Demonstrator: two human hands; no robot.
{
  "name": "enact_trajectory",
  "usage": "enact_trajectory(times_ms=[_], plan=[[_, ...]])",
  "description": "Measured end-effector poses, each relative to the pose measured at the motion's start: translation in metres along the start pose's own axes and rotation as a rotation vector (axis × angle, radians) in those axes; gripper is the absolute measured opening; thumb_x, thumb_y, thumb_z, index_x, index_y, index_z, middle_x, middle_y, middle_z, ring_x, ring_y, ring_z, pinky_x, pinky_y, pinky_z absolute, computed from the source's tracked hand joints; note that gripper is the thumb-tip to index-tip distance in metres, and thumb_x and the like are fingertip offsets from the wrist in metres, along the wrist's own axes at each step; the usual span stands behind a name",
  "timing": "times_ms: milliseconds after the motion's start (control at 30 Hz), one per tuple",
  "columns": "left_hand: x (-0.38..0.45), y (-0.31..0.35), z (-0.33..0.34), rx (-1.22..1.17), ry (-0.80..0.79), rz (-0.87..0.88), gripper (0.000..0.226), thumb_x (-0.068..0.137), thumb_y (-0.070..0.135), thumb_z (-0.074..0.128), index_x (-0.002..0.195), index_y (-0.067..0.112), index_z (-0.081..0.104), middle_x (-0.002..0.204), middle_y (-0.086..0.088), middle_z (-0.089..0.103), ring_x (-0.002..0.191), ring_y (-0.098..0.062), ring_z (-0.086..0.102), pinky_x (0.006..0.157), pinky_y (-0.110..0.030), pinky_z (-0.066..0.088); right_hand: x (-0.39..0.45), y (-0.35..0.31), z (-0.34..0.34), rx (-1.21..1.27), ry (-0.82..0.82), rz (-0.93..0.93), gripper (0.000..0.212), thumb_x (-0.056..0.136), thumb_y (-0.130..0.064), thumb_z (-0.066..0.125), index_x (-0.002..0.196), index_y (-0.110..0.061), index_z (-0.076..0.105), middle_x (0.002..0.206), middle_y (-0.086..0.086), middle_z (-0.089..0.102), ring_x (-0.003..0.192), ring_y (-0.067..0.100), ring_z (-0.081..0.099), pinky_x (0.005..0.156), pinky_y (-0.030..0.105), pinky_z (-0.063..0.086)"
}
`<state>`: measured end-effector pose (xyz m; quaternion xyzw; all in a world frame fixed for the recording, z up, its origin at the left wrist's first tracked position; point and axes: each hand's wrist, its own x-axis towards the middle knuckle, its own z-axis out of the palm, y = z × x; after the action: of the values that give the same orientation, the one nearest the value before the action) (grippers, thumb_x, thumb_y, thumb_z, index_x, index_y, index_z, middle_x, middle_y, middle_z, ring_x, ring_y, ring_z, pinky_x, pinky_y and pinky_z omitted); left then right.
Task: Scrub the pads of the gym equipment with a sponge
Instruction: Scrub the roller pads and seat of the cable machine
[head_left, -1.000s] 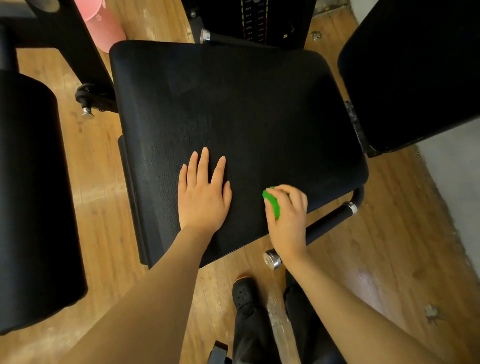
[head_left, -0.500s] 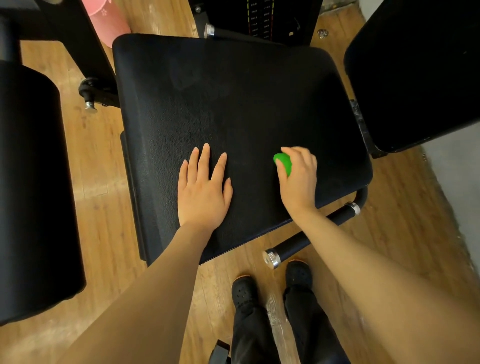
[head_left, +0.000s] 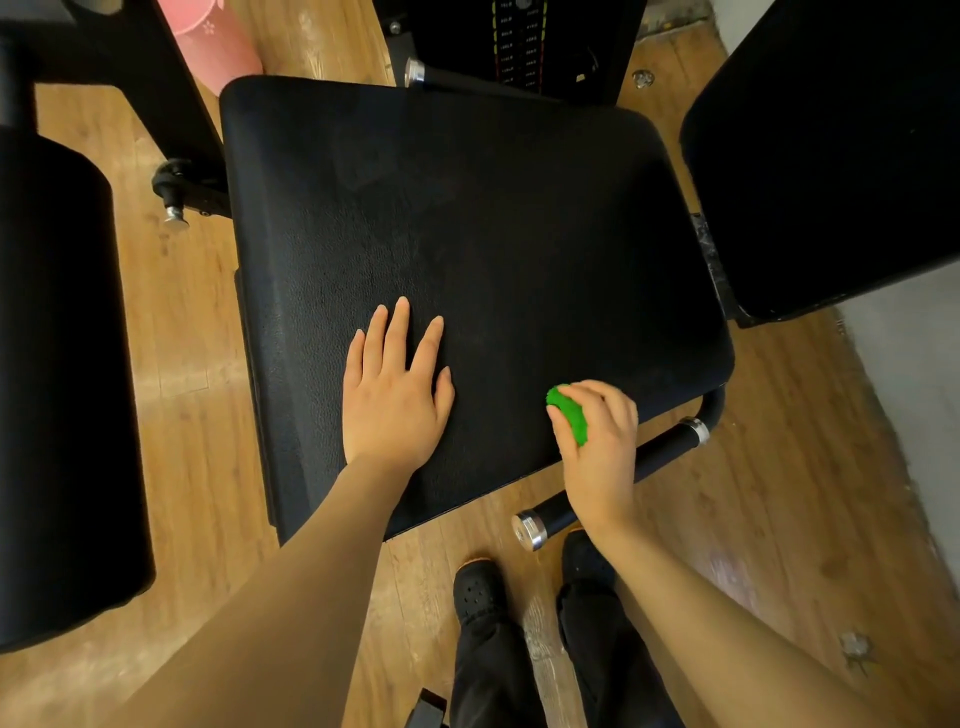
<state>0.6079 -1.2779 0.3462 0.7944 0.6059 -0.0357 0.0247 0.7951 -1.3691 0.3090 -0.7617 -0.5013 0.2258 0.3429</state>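
Pink bin on wooden floor

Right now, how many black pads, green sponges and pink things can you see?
Black pads: 3 (middle, left, right)
Green sponges: 1
Pink things: 1
Total: 5

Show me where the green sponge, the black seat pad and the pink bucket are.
green sponge (head_left: 569, 413): head view, exposed left side.
black seat pad (head_left: 493, 234): head view, bare middle surface.
pink bucket (head_left: 210, 39): head view, its side wall.
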Motion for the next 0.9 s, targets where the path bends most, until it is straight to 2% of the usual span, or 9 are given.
enact_trajectory(times_ms=[167, 333, 533, 700, 833, 900], plan=[[0.0, 0.001, -0.001, -0.012, 0.012, -0.001, 0.053, 0.099, 0.043, 0.028, 0.148, 0.024, 0.034, 0.157, -0.012, 0.026, 0.147, -0.03, 0.016, 0.12, -0.044, 0.013, 0.033, -0.003, 0.003, -0.016, 0.002, 0.032, 0.026, 0.09, -0.02, 0.065, 0.115, -0.013, 0.065, 0.115, 0.003, 0.056, 0.111, 0.006, 0.04, 0.086, 0.009, 0.033], [0.0, 0.001, 0.0, -0.011, 0.013, -0.004, 0.053, 0.099, 0.043, 0.028, 0.148, 0.025, 0.034, 0.157, -0.011, 0.026, 0.147, -0.03, 0.016, 0.12, -0.044, 0.013, 0.065, -0.002, 0.005, -0.036, 0.012, 0.051, 0.027, 0.091, -0.022, 0.064, 0.117, -0.013, 0.065, 0.119, 0.005, 0.057, 0.114, 0.017, 0.047, 0.086, 0.01, 0.034], [0.0, 0.001, 0.0, -0.011, 0.012, -0.01, 0.052, 0.1, 0.043, 0.03, 0.148, 0.025, 0.034, 0.157, -0.011, 0.025, 0.147, -0.03, 0.015, 0.12, -0.043, 0.01, 0.03, 0.004, -0.002, -0.012, 0.025, 0.055, 0.029, 0.089, -0.019, 0.066, 0.118, -0.013, 0.065, 0.118, 0.003, 0.056, 0.115, 0.014, 0.046, 0.085, 0.001, 0.032], [0.0, 0.001, -0.001, -0.003, 0.0, -0.01, 0.053, 0.099, 0.044, 0.028, 0.149, 0.025, 0.032, 0.158, -0.011, 0.024, 0.147, -0.029, 0.014, 0.12, -0.044, 0.011, -0.005, 0.015, -0.011, -0.003, 0.01, 0.029, 0.032, 0.087, -0.016, 0.068, 0.119, -0.012, 0.065, 0.118, 0.005, 0.056, 0.116, 0.014, 0.047, 0.091, 0.005, 0.034], [0.0, 0.002, -0.002, -0.011, 0.013, -0.009, 0.053, 0.099, 0.043, 0.028, 0.148, 0.024, 0.034, 0.157, -0.012, 0.026, 0.147, -0.03, 0.016, 0.12, -0.044, 0.012, 0.008, 0.013, -0.011, -0.008, 0.013, 0.032, 0.03, 0.087, -0.015, 0.068, 0.116, -0.01, 0.066, 0.116, 0.006, 0.057, 0.113, 0.009, 0.043, 0.087, 0.002, 0.034], [-0.001, 0.002, -0.002, -0.013, 0.018, -0.007, 0.054, 0.098, 0.043, 0.027, 0.148, 0.024, 0.035, 0.156, -0.012, 0.027, 0.146, -0.031, 0.017, 0.119, -0.045, 0.013, 0.023, 0.013, -0.01, -0.021, 0.016, 0.033, 0.029, 0.088, -0.016, 0.067, 0.116, -0.01, 0.066, 0.117, 0.006, 0.057, 0.114, 0.013, 0.045, 0.089, 0.009, 0.035]])
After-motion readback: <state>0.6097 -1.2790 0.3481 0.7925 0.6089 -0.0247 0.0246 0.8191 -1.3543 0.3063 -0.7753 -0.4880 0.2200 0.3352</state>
